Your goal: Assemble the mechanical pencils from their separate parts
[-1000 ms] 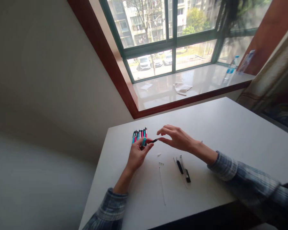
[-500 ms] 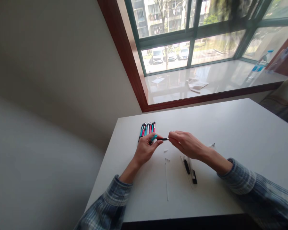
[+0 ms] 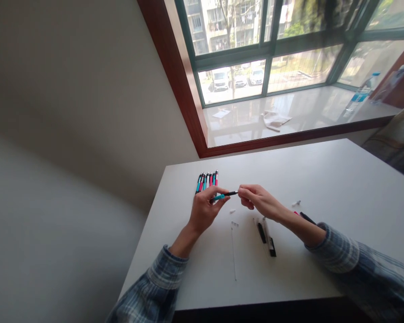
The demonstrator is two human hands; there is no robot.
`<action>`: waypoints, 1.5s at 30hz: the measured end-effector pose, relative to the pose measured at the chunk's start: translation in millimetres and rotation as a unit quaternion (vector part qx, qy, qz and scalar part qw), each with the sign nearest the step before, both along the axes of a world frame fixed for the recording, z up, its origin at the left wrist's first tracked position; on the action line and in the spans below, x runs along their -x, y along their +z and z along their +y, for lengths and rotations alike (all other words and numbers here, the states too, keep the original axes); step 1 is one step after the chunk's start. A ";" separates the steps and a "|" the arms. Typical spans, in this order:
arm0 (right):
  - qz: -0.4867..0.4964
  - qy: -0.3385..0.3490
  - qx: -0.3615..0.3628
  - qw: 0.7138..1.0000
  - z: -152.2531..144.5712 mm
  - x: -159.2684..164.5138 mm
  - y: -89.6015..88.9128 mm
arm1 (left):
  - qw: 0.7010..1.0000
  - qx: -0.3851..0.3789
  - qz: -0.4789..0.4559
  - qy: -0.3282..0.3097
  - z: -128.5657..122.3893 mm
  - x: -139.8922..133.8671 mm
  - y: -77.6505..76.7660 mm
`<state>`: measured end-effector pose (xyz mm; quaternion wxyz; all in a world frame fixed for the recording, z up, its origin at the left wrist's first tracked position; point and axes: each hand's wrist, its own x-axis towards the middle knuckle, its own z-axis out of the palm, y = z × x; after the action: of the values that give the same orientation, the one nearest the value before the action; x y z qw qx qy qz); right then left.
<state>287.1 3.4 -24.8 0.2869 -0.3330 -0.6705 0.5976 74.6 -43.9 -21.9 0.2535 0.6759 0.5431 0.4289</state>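
Observation:
My left hand is closed on a teal pen barrel, thumb and fingers pinching it. A slim black pen piece with a pale tip stretches from those fingertips to my right hand. My right thumb and fingers pinch its tip end. Whether the black piece sits inside the barrel or only beside it, I cannot tell. Just beyond my left hand lies a row of several pens in teal, pink, white and black, partly hidden by the hand. A small white piece rests below the held parts.
On the white table lie a thin refill, tiny clear bits, and clear and black pen parts. Near my right forearm are a small white part and a black piece. Bottles stand on the windowsill.
The teal barrel has swung down, nearly in line with the black piece. My right hand has shifted slightly right, its fingers curled more. Pink and black pieces now show beside my right forearm.

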 end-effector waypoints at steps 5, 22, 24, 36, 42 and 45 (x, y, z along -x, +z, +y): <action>-0.079 -0.041 -0.158 0.983 -6.2 -1.9 -0.7 | 0.991 0.067 -0.106 0.050 6.1 3.2 -1.6; 0.052 -0.068 -0.101 0.991 -9.4 4.8 -6.9 | 0.991 0.108 -0.045 -0.065 -0.6 -5.4 4.2; 0.105 -0.066 -0.007 0.992 -8.7 5.0 -4.1 | 0.988 0.116 -0.066 -0.079 -1.9 -5.6 6.3; 0.273 -0.167 0.342 0.883 -0.8 0.6 -4.7 | 0.974 0.113 -0.194 -0.025 8.5 2.8 -7.3; 0.237 -0.088 0.273 0.928 0.4 -0.2 -2.8 | 0.986 0.095 -0.131 0.040 8.9 7.2 -5.2; 0.089 -0.063 0.081 0.991 -1.1 -1.8 -0.8 | 0.981 0.100 -0.165 0.027 11.1 6.6 -2.2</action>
<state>288.9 2.3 -25.6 0.3550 -0.3424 -0.5694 0.6577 68.0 -32.8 -24.1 0.3944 0.5518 0.5523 0.4846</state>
